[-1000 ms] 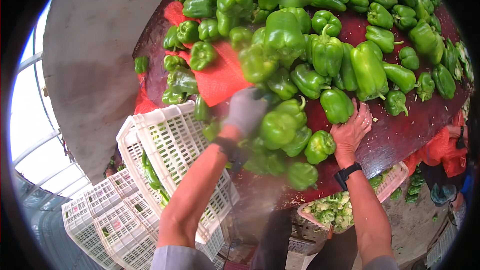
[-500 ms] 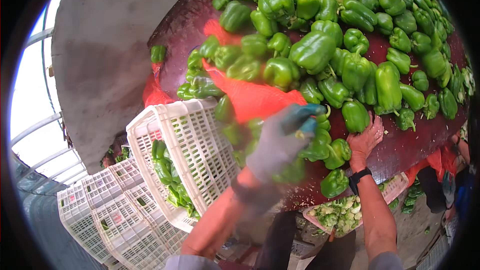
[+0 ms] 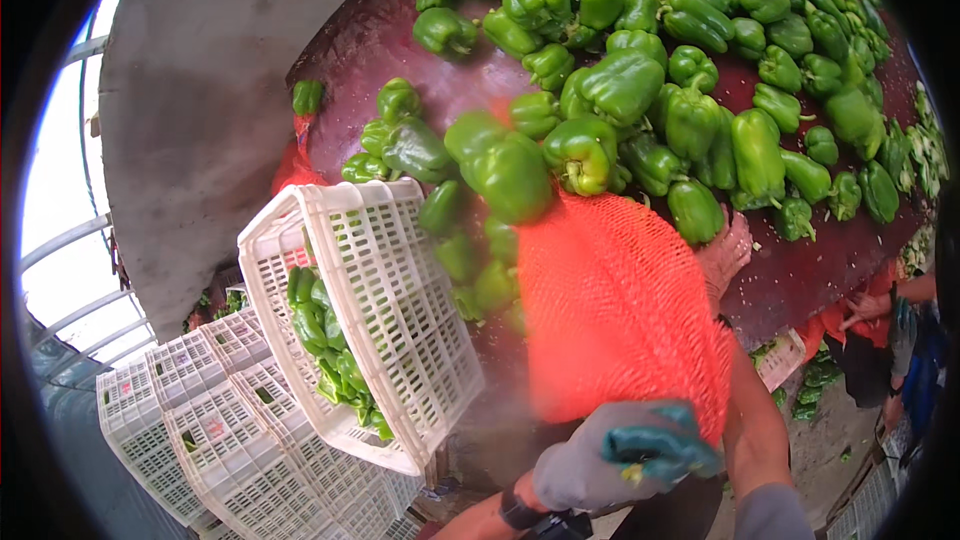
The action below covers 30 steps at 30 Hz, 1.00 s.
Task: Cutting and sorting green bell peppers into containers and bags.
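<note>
My left hand (image 3: 632, 452), in a grey glove with teal fingers, is closed on the edge of a red mesh bag (image 3: 620, 305) and draws it toward me. Several green bell peppers (image 3: 512, 178) lie at the bag's far end, some blurred by motion. Bare and wearing a dark wristband, my right hand (image 3: 726, 248) is on the table against a green bell pepper (image 3: 694, 210); its visible fingers are extended, and part of the hand and wrist is hidden by the bag.
A pile of green peppers (image 3: 690, 20) covers much of the dark red table (image 3: 345, 130). At left, a tilted white crate (image 3: 400, 310) holds some peppers, above stacked white crates (image 3: 240, 440). Another person's hand (image 3: 866, 308) shows at far right near red mesh.
My left hand has moved down toward me and right, stretching the mesh bag out. Peppers near the bag have shifted on the table. My right hand stays near the same pepper.
</note>
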Motion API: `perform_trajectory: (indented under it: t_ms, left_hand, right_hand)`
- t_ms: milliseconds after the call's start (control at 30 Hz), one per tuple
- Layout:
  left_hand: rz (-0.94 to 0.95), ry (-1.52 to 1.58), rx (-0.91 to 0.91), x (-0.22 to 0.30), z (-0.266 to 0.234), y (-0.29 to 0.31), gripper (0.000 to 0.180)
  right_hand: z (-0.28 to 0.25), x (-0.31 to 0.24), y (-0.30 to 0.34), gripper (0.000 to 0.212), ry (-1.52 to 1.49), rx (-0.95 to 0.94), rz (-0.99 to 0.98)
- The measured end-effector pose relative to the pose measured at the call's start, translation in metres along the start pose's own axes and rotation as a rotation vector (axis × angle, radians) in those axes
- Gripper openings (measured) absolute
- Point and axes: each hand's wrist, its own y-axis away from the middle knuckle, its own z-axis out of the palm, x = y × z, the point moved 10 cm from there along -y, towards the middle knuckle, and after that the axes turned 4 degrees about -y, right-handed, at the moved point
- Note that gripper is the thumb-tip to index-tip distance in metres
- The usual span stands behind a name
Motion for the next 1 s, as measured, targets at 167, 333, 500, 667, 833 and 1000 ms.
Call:
perform_trajectory:
  t_ms: [167, 333, 500, 667, 833, 1000]
  left_hand:
    - [0.149, 0.362, -0.077, 0.003, 0.039, 0.056, 0.032]
    - [0.181, 0.359, -0.103, 0.004, 0.060, 0.106, 0.022]
    - [0.026, 0.155, -0.159, -0.044, 0.137, 0.139, 0.025]
    - [-0.074, -0.156, -0.114, -0.126, 0.161, 0.135, 0.028]
    - [-0.267, -0.689, -0.220, -0.182, 0.160, 0.148, 0.046]
    - [-0.172, -0.562, -0.224, -0.218, 0.183, 0.162, 0.043]
  right_hand:
    - [-0.008, -0.007, -0.006, 0.079, 0.020, 0.000, 0.001]
    - [0.000, 0.004, -0.004, 0.077, 0.046, -0.087, 0.017]
    - [-0.043, -0.003, -0.013, 0.068, -0.045, -0.135, -0.070]
    - [-0.089, 0.020, -0.017, 0.033, -0.375, -0.469, 0.010]
    - [-0.160, 0.044, 0.112, 0.074, -1.086, -1.116, 0.447]
    - [-0.249, -0.006, 0.215, 0.068, -1.169, -1.267, 0.178]
